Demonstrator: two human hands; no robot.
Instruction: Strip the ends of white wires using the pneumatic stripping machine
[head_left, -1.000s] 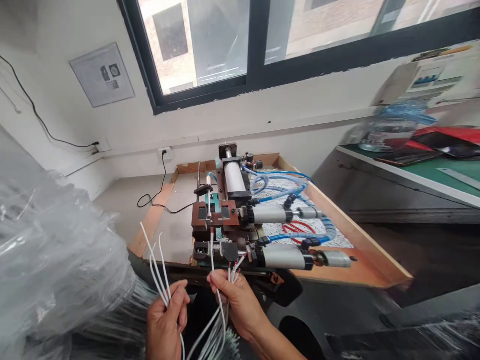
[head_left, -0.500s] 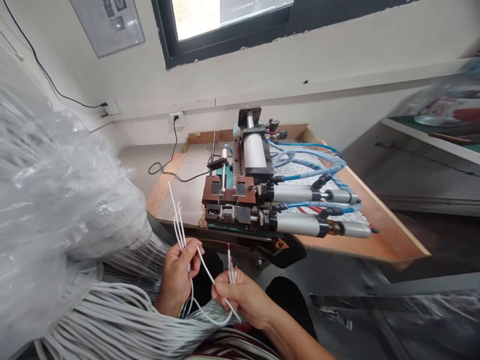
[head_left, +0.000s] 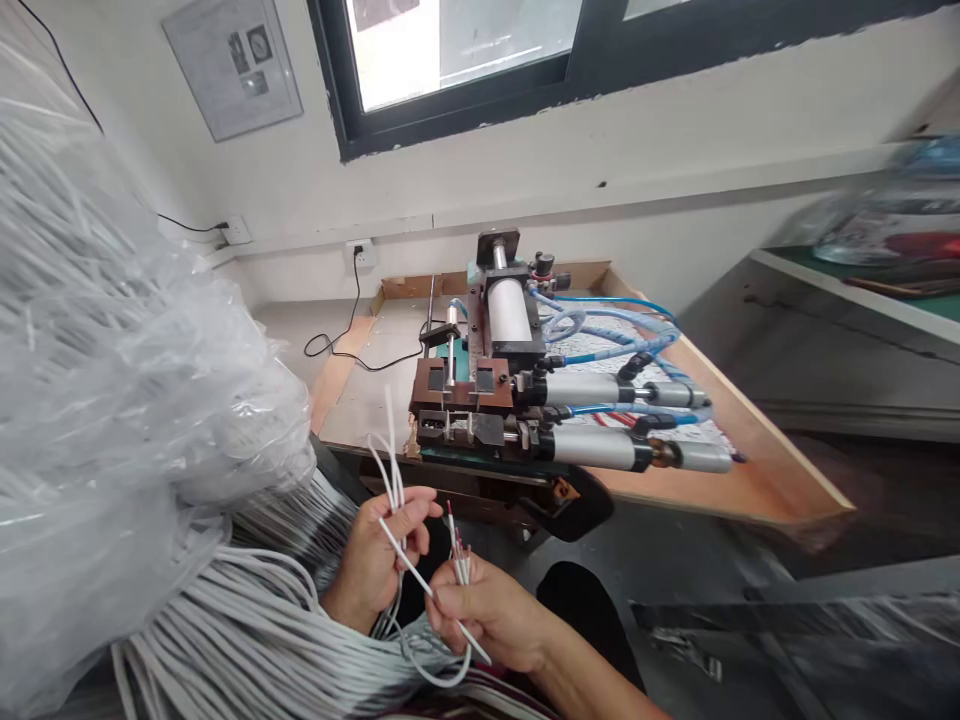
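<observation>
My left hand (head_left: 386, 555) is closed round a few white cables (head_left: 393, 450) whose upper ends stick up above the fingers. In my right hand (head_left: 484, 610), white cables with stripped ends (head_left: 459, 560) point upward, showing reddish inner wires. One more white cable (head_left: 405, 560) slants between the two hands, pinched under my right thumb, and its end pokes out below that hand. A big bundle of white cables (head_left: 247, 635) lies under and left of the hands. Beyond them stands a machine with metal cylinders (head_left: 592, 447) and brown clamp blocks (head_left: 461, 385).
Clear plastic wrap (head_left: 225, 400) covers cable bundles at the left. The machine sits in a wooden-edged tray (head_left: 780, 470) with blue air hoses (head_left: 622, 355). A shelf (head_left: 862, 290) stands at the right, and my knees are below.
My left hand has moved slightly right, nearer my right hand, and the slanting cable's upper end now shows free at my left fingers. The camera view has shifted a little.
</observation>
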